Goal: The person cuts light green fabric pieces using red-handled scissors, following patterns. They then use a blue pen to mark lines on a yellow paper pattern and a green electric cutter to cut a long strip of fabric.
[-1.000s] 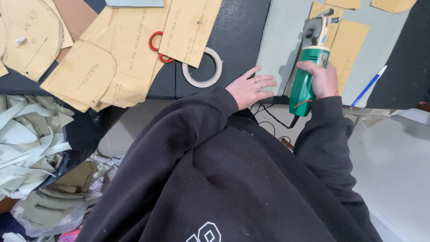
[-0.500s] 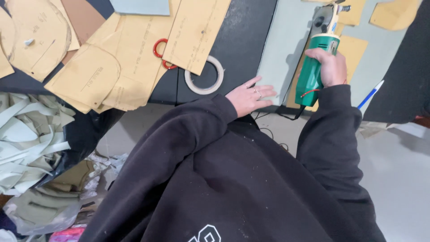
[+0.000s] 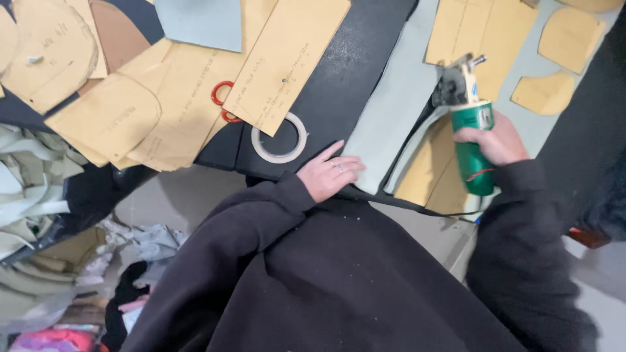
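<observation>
Gripping the green cutter (image 3: 473, 151), the right hand (image 3: 495, 138) wraps it; left hand (image 3: 329, 173) spread flat on grey fabric (image 3: 391, 111).

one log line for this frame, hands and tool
left hand: flat on grey fabric | right hand: grips green cutter | tape roll: beside left hand

light: even, soft, moderately bright | shadows: faint | glare: none | blur: slight motion softness
</observation>
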